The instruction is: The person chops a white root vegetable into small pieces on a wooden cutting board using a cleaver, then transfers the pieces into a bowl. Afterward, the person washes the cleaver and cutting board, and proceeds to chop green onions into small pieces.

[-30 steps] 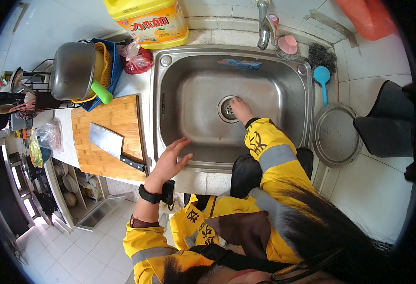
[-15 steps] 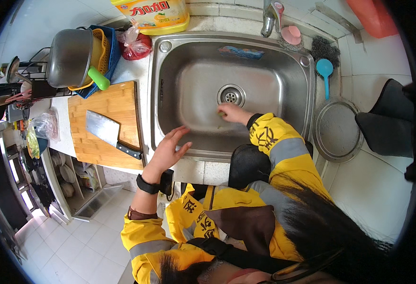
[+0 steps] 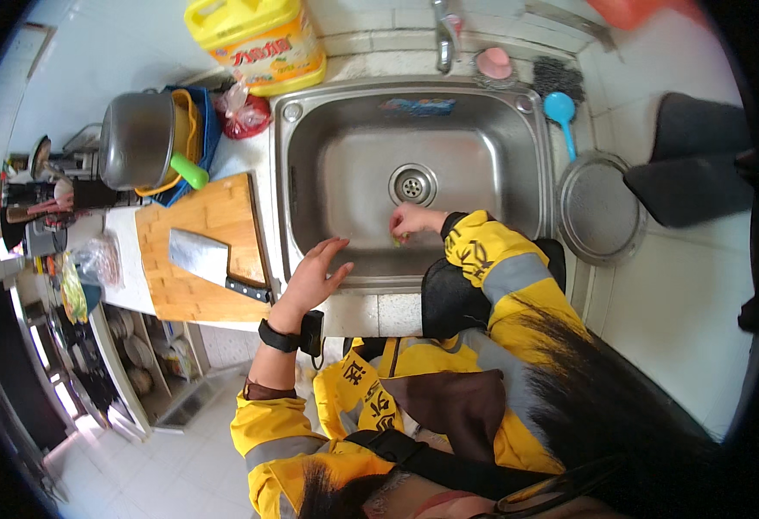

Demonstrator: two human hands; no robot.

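My right hand [image 3: 412,222] reaches over the near part of the steel sink [image 3: 353,195], below the drain strainer [image 3: 413,186]. Its fingers pinch a small green scrap [image 3: 397,242], too small to name more exactly. At the sink's near left corner, my left hand [image 3: 315,272] hovers with its fingers apart and nothing in them. To the left of that hand, a cleaver [image 3: 200,255] with a black handle lies flat on a wooden cutting board [image 3: 172,298].
A yellow detergent jug [image 3: 267,52] and a red plastic bag [image 3: 245,114] stand behind the board. Beyond it, a pot [image 3: 137,138] leans in stacked baskets. Along the far rim is a faucet [image 3: 443,39]; at right are a blue ladle [image 3: 561,117] and a round metal lid [image 3: 602,208].
The view has shifted a little. My right hand has drawn back from beside the drain toward the near side of the sink, the green scrap in its fingers. The left hand has hardly moved.
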